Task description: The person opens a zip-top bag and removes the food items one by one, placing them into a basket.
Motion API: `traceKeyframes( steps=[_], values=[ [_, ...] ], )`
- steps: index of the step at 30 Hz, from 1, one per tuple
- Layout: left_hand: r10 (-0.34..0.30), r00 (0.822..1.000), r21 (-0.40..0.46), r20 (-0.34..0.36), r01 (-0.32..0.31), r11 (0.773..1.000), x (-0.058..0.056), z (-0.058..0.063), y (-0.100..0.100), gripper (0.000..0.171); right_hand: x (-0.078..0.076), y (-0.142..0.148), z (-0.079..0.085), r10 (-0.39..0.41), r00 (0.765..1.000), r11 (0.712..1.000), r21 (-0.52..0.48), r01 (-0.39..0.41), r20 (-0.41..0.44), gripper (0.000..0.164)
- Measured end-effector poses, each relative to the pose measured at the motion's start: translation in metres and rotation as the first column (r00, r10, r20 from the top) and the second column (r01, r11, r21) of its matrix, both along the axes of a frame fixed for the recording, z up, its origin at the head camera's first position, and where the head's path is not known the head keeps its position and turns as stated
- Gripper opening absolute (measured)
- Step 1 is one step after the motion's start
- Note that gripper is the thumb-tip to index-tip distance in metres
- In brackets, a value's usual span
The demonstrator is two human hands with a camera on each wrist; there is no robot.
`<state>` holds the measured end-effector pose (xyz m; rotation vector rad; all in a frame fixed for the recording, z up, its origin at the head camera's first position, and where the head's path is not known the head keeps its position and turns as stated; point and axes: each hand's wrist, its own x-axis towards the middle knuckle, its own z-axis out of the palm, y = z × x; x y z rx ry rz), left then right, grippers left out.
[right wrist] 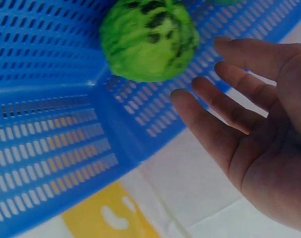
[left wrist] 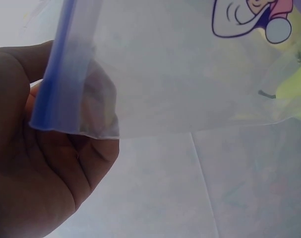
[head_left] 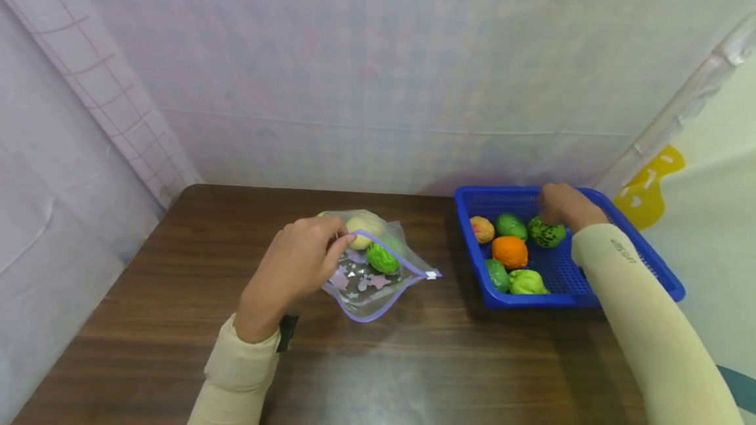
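Observation:
My left hand (head_left: 298, 258) pinches the purple-edged mouth of a clear zip bag (head_left: 369, 310) between thumb and fingers. The bag stands open, with a white slider (head_left: 433, 275) at its right corner. Inside lie a bumpy green toy fruit (head_left: 382, 258) and a pale yellow-green one (head_left: 363, 225); the plastic blurs the rest. Over the back right of a blue basket (head_left: 644, 261), my right hand (head_left: 564, 206) reaches down. In the right wrist view its fingers are spread and slightly bent, apart from a knobbly green fruit with dark patches (right wrist: 150, 39).
Also in the basket are an orange (head_left: 510, 252), a peach-coloured fruit (head_left: 482, 229), a dark green one (head_left: 510, 227), another green one (head_left: 497, 275) and a lobed light-green one (head_left: 527, 282). The basket stands on a brown wooden table (head_left: 177, 281) backed by a pale sheet (head_left: 384, 84).

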<state>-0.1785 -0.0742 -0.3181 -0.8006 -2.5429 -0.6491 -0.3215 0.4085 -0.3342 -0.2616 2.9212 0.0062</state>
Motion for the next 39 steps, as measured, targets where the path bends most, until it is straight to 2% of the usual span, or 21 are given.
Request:
traceKeyframes(
  steps=[4,6,11,15,17,20,23,25,26,27,29,31,33,35,37,39],
  values=[
    [0.004,1.0,0.007,-0.013,-0.004,1.0,0.002,-0.001,-0.001,0.015,0.007,-0.021,0.02,0.034,0.997,0.999,0.002,-0.034,-0.068,0.028],
    [0.003,1.0,0.014,-0.022,-0.003,1.0,0.002,-0.001,-0.001,0.016,0.015,-0.037,0.037,0.026,0.995,1.0,-0.008,-0.027,-0.094,0.038],
    [0.002,0.999,0.024,-0.033,-0.001,1.0,0.002,0.003,-0.003,0.015,0.043,-0.084,0.081,0.04,0.981,0.998,-0.045,-0.05,-0.191,0.044],
    [0.005,0.999,0.019,-0.035,-0.005,1.0,0.002,0.004,-0.004,0.015,0.073,-0.126,0.108,0.083,0.946,0.993,-0.053,-0.105,-0.314,0.044],
    [0.008,0.999,0.017,-0.042,-0.007,1.0,0.002,0.004,-0.004,0.016,0.09,-0.146,0.117,0.11,0.917,0.987,-0.065,-0.145,-0.383,0.043],
    [0.009,0.999,0.022,-0.052,-0.008,1.0,0.002,0.003,-0.003,0.017,0.117,-0.171,0.128,0.171,0.835,0.964,-0.084,-0.25,-0.523,0.042],
    [0.005,0.998,0.028,-0.059,-0.003,1.0,0.002,0.002,-0.002,0.017,0.146,-0.191,0.135,0.195,0.716,0.919,-0.131,-0.373,-0.67,0.041],
    [0.003,0.998,0.028,-0.059,-0.001,1.0,0.001,0.002,-0.002,0.016,0.164,-0.202,0.136,0.193,0.626,0.872,-0.161,-0.463,-0.756,0.039],
    [0.001,0.998,0.027,-0.057,0.001,1.0,0.001,0.002,-0.002,0.016,0.173,-0.208,0.135,0.188,0.593,0.847,-0.177,-0.502,-0.783,0.038],
    [0.0,0.999,0.024,-0.054,0.002,1.0,0.001,0.001,-0.002,0.016,0.181,-0.214,0.133,0.18,0.568,0.819,-0.198,-0.539,-0.803,0.037],
    [-0.001,0.999,0.019,-0.048,0.002,1.0,0.001,0.001,-0.002,0.016,0.194,-0.224,0.129,0.174,0.541,0.762,-0.236,-0.603,-0.823,0.035],
    [-0.002,0.999,0.015,-0.045,0.003,1.0,0.001,0.0,-0.002,0.015,0.204,-0.234,0.123,0.162,0.536,0.701,-0.286,-0.653,-0.828,0.032],
    [-0.001,0.999,0.013,-0.047,0.002,1.0,0.001,0.0,-0.002,0.014,0.211,-0.244,0.114,0.161,0.543,0.634,-0.336,-0.697,-0.824,0.029],
    [-0.002,0.999,0.012,-0.052,0.002,1.0,0.001,0.0,-0.003,0.013,0.215,-0.253,0.103,0.169,0.559,0.581,-0.376,-0.722,-0.811,0.025],
    [-0.005,0.998,0.012,-0.055,0.005,1.0,0.001,0.0,-0.003,0.013,0.216,-0.261,0.091,0.184,0.584,0.548,-0.411,-0.729,-0.791,0.022],
    [-0.011,0.998,0.012,-0.06,0.011,1.0,0.001,0.0,-0.003,0.014,0.214,-0.267,0.08,0.201,0.615,0.549,-0.432,-0.715,-0.763,0.02]
  ],
)
